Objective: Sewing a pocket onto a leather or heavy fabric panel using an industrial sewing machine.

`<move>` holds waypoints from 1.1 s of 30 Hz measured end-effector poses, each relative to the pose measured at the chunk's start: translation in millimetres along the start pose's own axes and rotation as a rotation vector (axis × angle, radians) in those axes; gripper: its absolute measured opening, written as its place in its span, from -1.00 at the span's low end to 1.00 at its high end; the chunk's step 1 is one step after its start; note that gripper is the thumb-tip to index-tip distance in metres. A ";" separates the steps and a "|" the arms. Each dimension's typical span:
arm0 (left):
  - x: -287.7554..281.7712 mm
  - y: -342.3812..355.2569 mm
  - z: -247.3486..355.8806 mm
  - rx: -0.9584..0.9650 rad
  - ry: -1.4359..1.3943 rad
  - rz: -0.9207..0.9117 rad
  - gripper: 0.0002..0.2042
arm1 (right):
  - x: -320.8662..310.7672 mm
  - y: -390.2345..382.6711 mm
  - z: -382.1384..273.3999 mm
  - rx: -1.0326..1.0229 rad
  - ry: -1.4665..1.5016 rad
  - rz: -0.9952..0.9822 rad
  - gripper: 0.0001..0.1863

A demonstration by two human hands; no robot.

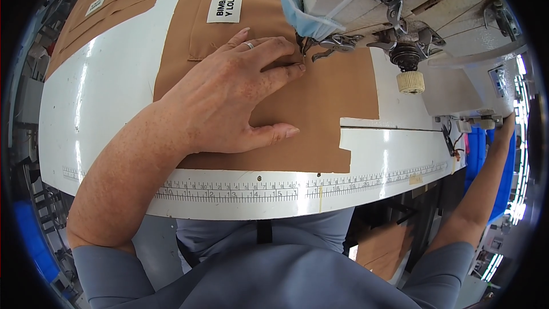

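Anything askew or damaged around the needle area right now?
Nothing stands out. The tan fabric lies flat under the left hand, fingertips by the presser foot. The right hand reaches to the machine's far right side, mostly hidden.

bright, even light | glare streaks on white table (pixel 108 88) | fisheye bend, dark rim

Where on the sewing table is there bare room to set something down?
Bare white table lies left of the brown fabric, and a strip between fabric and ruler at front right. Crowded by the presser foot, where the left hand presses fabric. The right hand reaches past the machine's right end.
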State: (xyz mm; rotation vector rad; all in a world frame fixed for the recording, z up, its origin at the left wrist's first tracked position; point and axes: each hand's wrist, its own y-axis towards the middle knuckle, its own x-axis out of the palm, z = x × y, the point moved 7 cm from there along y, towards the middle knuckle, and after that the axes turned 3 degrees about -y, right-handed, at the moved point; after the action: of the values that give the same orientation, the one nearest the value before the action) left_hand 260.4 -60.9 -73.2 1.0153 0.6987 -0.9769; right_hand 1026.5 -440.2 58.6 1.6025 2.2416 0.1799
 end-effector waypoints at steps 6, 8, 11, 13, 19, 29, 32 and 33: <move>-0.1 -1.0 -0.7 0.007 -0.012 -0.002 -0.31 | 4.2 -10.4 -6.0 -0.021 0.011 0.002 -0.51; 0.0 -0.5 -0.6 0.006 -0.005 -0.006 -0.31 | 7.8 -17.5 -5.9 -0.037 0.032 -0.015 -0.51; 0.8 0.7 -0.8 -0.002 -0.005 -0.019 -0.31 | 14.7 -23.8 -5.4 -0.023 0.053 0.006 -0.52; 0.6 0.4 -0.8 0.002 -0.001 -0.018 -0.31 | 18.3 -25.9 -3.8 0.007 0.053 0.044 -0.52; 0.5 0.2 -1.7 0.023 -0.015 -0.012 -0.30 | 17.2 -27.4 -9.1 0.002 0.044 0.039 -0.52; -0.3 0.3 -0.3 0.035 0.006 0.000 -0.30 | 25.5 -38.0 -8.1 -0.069 0.049 0.036 -0.48; -0.6 1.0 -0.4 0.043 -0.015 -0.004 -0.30 | 29.2 -42.6 -8.5 -0.074 0.064 0.020 -0.48; -0.6 1.1 -0.5 0.043 -0.013 -0.006 -0.30 | 32.6 -45.4 -7.6 -0.067 0.084 0.019 -0.48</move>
State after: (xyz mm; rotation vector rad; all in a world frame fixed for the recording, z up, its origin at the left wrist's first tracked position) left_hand 261.1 -60.0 -72.4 1.0441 0.6731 -1.0060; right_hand 974.3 -424.5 43.8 1.6094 2.2579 0.3300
